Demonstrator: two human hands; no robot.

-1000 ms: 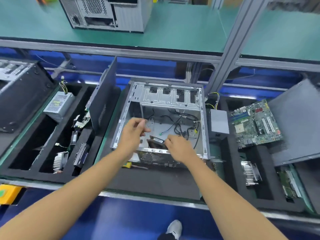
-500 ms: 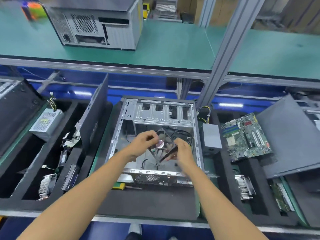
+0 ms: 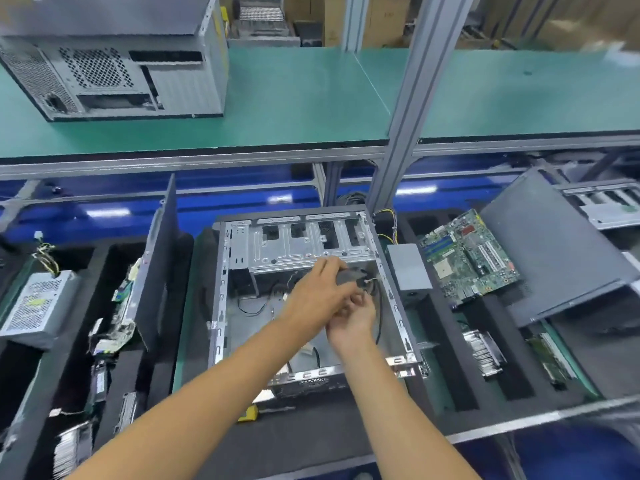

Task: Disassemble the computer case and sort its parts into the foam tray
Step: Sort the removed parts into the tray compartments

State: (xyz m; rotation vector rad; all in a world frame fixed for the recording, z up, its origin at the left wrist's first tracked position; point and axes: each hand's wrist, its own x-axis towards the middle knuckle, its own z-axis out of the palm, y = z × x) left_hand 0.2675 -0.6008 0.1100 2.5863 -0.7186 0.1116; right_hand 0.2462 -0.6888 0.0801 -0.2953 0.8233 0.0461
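Case: the open computer case [image 3: 239,306] lies in the middle of the black foam tray [image 3: 311,427], near its front edge.
My left hand [image 3: 313,299]: fingers curled round a dark fan part [image 3: 349,276] over the case's right side.
My right hand [image 3: 353,322]: fingertips pinching a thin cable [image 3: 379,317] just beneath.
Motherboard [image 3: 467,258]: toward the tray's right rear corner.

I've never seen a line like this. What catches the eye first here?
The open computer case lies gutted in the middle, with both hands inside it: the left hand grips a dark fan while the right hand works its wires. To the right, a green motherboard rests on the black foam tray.
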